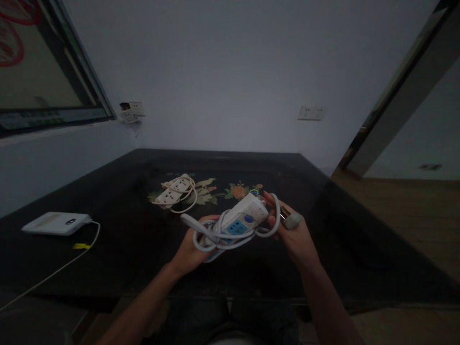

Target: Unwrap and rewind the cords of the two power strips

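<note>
A white power strip (247,211) with blue sockets and a round blue button is held up over the dark table, tilted with its right end higher. Its grey cord is wound around it in loops. My left hand (192,251) is closed around the strip's lower left end, the fingers partly hidden behind it. At the other end, my right hand (293,235) is closed on the cord near the plug (293,219), whose metal prongs point up and left. Thin coloured wires show at the strip's upper right end.
Farther back on the black table (136,258) lies a second white power strip (174,191) wrapped in its cord. A white power bank (57,224) with a cable sits at the left, near a yellow tag (82,246). Wall sockets (311,112) are behind.
</note>
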Demonstrator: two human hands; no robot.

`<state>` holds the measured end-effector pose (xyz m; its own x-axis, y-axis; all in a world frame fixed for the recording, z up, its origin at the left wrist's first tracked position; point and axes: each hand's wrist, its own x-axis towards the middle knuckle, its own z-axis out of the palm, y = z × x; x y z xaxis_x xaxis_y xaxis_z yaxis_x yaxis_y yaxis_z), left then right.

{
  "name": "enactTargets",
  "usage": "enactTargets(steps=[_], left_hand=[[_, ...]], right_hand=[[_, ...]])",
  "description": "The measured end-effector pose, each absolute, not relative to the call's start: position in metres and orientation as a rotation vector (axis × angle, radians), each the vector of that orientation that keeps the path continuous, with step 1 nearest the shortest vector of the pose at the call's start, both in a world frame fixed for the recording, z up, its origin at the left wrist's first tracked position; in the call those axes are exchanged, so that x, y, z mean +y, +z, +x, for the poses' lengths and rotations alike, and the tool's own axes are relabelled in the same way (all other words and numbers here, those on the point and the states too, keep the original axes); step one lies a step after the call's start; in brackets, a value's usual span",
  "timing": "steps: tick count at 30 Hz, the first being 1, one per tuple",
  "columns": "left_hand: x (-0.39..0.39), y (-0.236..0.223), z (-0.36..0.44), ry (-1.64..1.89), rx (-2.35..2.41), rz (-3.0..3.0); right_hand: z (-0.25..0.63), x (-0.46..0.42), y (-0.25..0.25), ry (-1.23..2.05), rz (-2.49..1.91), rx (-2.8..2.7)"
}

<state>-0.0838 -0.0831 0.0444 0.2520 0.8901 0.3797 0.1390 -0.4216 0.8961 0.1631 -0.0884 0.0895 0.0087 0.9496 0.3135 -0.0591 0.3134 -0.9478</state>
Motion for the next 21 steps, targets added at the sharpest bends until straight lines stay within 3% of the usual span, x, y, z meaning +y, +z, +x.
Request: enactTargets(steps=[17,21], left_hand=[[-0.078,0.062,-0.108,0.786,0.793,2.22],[-0.079,0.068,-0.101,0.65,0.745,2.254]], right_hand=[[0.17,-0.089,0.115,0.843,-1.036,-2.027],[0.171,-0.087,0.127,0.673,-0.976,-2.38]])
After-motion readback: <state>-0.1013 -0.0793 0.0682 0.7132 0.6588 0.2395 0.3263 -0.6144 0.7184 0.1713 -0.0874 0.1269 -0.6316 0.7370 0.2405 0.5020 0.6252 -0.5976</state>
